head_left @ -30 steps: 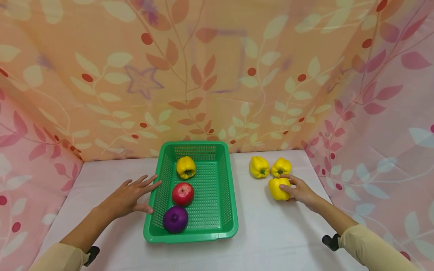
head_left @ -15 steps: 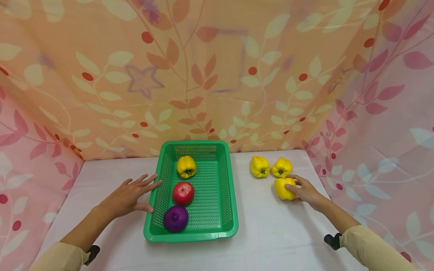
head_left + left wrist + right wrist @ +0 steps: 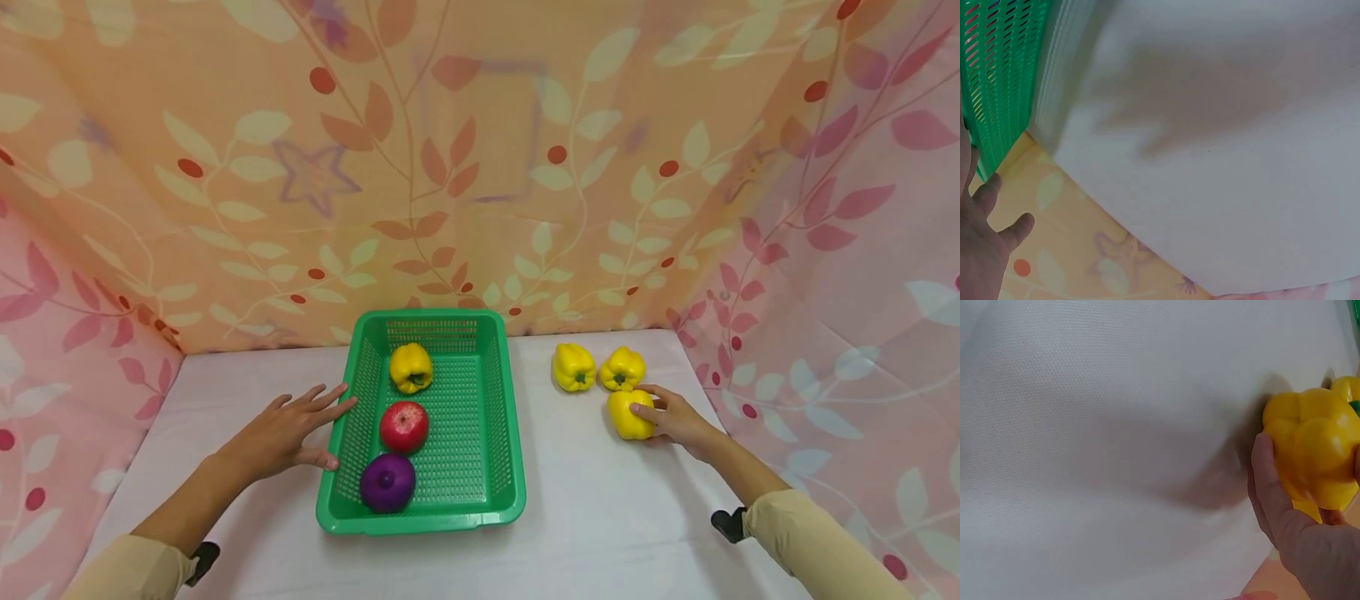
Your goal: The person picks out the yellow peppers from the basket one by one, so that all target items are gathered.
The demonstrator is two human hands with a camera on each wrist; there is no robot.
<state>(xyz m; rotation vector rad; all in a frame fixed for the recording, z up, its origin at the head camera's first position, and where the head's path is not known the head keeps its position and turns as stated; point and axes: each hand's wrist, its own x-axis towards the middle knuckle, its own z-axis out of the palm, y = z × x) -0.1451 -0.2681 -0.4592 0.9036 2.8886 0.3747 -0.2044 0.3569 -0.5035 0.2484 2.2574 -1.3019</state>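
On the right of the table, my right hand [image 3: 675, 423] grips a yellow bell pepper [image 3: 628, 414] between thumb and fingers. The right wrist view shows the fingers along the lobed side of this bell pepper [image 3: 1310, 447]. Just behind it lie a second yellow bell pepper [image 3: 622, 367] and, to its left, a third yellow bell pepper [image 3: 573, 368]. My left hand [image 3: 283, 437] is spread, its fingertips at the left rim of a green plastic basket [image 3: 516, 450]. Inside the basket, along its left side, are another yellow bell pepper [image 3: 411, 367], a red round fruit [image 3: 404, 427] and a purple onion [image 3: 387, 482].
A white cloth covers the table [image 3: 570, 517]. Floral curtains [image 3: 480, 208] rise directly behind it and along both sides. The right half of the basket shows its bare mesh floor.
The right hand has shifted slightly right with the yellow bell pepper, mostly in the first half second. The left hand stays at the basket rim.
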